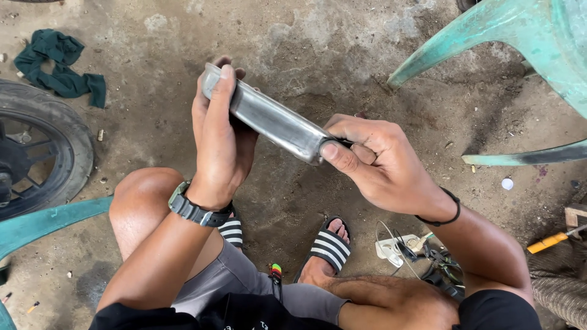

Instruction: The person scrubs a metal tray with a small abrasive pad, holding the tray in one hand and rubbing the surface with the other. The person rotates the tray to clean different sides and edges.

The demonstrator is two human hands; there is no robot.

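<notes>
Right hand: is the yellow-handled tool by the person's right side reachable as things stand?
Probably not right away. The right hand is closed on one end of the metal part, shared with the left hand. The floor path to the yellow-handled tool looks open, so letting go first should allow it.

Dirt floor (318, 49) — rag (58, 61), tyre (43, 146).

No packages, labels, signs or screens show anywhere in the head view.
</notes>
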